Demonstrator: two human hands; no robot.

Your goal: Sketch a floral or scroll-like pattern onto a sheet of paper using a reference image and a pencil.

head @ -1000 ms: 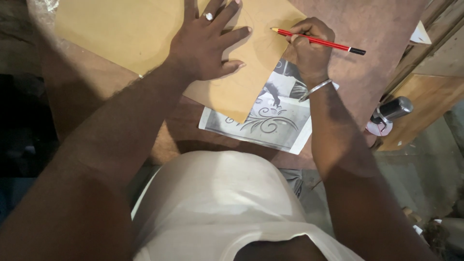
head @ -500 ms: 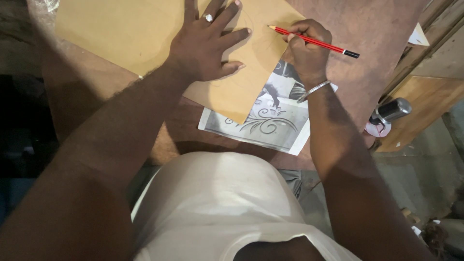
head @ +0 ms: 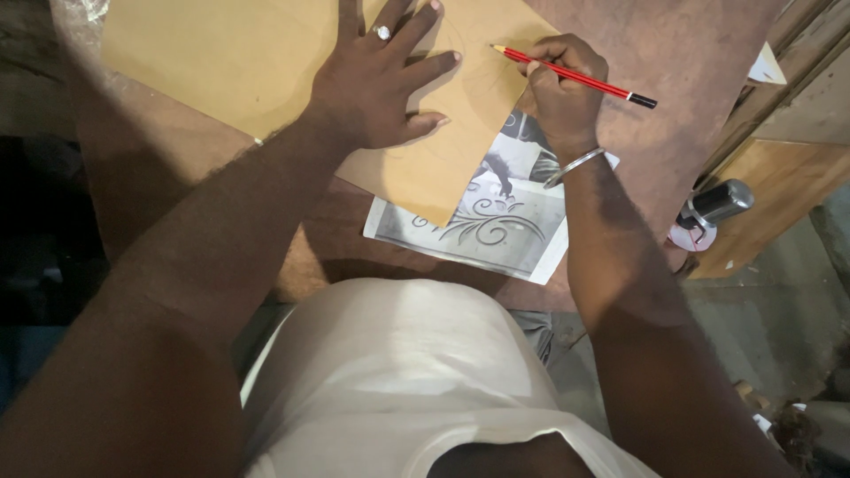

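My left hand lies flat with fingers spread on a tan sheet of board, pressing it down; a ring sits on one finger. My right hand grips a red pencil, its tip touching the right part of the tan sheet. A metal bangle circles my right wrist. Under the sheet's lower corner lies a grey printed paper with a swirling floral pattern, partly covered by the sheet and my right wrist.
Everything rests on a brown wooden tabletop. A small metal cylinder-shaped tool lies at the table's right edge beside a lighter wooden board. A white scrap sits at the far right. Grey floor shows lower right.
My right hand has slid a little to the left with the pencil, moving its tip across the tan sheet. My left hand has stayed flat in place.
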